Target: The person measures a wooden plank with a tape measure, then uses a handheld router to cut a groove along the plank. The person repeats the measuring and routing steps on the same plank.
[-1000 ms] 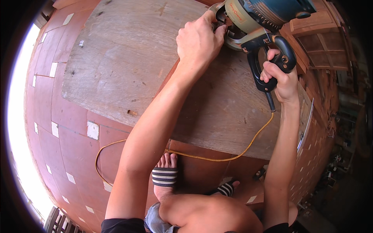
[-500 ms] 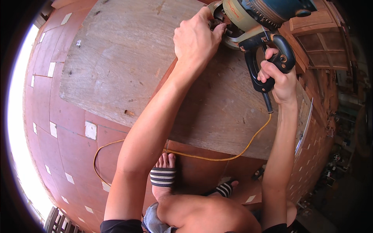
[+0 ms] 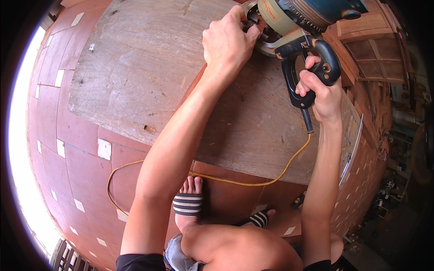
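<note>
**Two hands on a power saw at the far edge of a board**

Nearest the viewer, two feet stand on the tiled floor [image 3: 68, 131]: the left foot [image 3: 188, 203] in a striped sandal, the right foot [image 3: 258, 218] partly hidden behind the knee. An orange cord [image 3: 253, 183] loops across the red tiles at left, passes just beyond the toes of the left foot, then rises at right to the saw's handle.

Beyond the feet lies a large, worn board [image 3: 135, 77], grey and scuffed, filling the middle of the view. Both forearms reach over it from the near edge.

The right hand [image 3: 322, 92] is closed in a full grip around the black loop handle [image 3: 316, 67], fingers curled tight over its near part; the cord leaves the handle just below this fist.

The left hand [image 3: 228, 40] sits farther and to the left, fingers bent and pressed against the front of the saw [image 3: 300, 20] near its base plate; what the fingertips pinch cannot be told.

The saw, with blue motor housing and cream body, rests at the far right of the board. At far right stand wooden frames [image 3: 370, 45].
</note>
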{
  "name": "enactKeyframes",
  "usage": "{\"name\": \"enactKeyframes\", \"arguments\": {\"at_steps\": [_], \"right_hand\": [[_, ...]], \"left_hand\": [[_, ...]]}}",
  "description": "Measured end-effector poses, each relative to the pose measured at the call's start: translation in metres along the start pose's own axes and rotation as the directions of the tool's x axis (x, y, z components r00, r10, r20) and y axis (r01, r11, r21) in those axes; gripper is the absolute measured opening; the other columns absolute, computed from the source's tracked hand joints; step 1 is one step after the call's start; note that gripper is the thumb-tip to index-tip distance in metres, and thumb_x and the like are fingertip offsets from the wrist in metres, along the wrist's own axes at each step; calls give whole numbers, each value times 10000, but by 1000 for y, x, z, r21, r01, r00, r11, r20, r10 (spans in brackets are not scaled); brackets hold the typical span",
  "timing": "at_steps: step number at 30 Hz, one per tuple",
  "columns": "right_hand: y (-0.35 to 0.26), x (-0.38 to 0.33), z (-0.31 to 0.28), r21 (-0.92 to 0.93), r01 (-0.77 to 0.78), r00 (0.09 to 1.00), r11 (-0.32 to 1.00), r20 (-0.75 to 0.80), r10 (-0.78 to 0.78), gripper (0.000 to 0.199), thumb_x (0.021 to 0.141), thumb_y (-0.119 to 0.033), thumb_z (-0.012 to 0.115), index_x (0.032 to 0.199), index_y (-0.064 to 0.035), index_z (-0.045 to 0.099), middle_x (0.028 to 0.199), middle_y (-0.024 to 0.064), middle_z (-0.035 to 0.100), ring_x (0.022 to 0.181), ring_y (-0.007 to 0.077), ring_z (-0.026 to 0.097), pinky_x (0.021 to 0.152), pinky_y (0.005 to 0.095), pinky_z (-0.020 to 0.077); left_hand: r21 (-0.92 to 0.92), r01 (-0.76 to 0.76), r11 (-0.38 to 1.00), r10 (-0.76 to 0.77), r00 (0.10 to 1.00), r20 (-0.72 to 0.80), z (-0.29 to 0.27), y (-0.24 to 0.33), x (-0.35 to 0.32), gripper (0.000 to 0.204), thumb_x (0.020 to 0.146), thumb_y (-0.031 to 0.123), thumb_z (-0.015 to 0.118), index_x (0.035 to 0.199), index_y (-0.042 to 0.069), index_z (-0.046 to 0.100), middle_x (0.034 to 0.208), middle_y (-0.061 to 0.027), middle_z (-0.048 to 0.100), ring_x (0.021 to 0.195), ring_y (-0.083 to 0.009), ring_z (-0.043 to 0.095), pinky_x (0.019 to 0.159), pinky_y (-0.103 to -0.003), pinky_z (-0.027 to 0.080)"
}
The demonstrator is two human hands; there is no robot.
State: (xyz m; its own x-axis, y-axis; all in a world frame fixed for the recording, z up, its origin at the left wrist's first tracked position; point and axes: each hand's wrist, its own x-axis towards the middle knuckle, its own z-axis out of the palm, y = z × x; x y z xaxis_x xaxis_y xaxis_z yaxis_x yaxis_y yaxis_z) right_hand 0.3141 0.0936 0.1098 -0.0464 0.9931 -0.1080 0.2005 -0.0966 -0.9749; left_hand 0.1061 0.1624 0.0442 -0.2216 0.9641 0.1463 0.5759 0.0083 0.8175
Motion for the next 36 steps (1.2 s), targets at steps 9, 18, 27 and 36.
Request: {"name": "enactKeyframes", "arguments": {"at_steps": [9,18,27,36], "right_hand": [[1,-3,6,60,-1,1000,998,-15,2,153,901,18,672,1041,-20,625,732,22,590,580,108,577,607,300,519],[0,-3,10,92,3,1000,996,-27,-1,142,880,37,678,1006,-13,637,759,25,607,577,100,584,581,285,513],[-2,-6,9,70,-2,1000,998,-12,3,153,874,41,678,1010,-15,638,774,27,612,581,100,591,578,284,510],[-3,-15,15,35,-11,1000,999,-18,12,165,914,18,652,1070,-17,612,705,9,562,580,107,570,619,307,517]], "left_hand": [[-90,-11,996,10,1000,-6,1,-8,0,492,866,444,776,1120,36,671,957,-223,763,940,-438,729,885,-509,533],[-59,36,998,-34,999,27,6,-11,5,605,824,475,797,1185,12,649,965,-217,767,992,-414,732,957,-484,510],[-52,49,997,-46,998,50,1,-8,7,672,790,451,807,1257,7,615,1047,-242,759,1051,-416,722,988,-484,508],[-64,-23,998,26,999,33,-1,-8,4,582,816,348,783,1211,-22,570,964,-236,759,990,-416,728,962,-480,509]]}}
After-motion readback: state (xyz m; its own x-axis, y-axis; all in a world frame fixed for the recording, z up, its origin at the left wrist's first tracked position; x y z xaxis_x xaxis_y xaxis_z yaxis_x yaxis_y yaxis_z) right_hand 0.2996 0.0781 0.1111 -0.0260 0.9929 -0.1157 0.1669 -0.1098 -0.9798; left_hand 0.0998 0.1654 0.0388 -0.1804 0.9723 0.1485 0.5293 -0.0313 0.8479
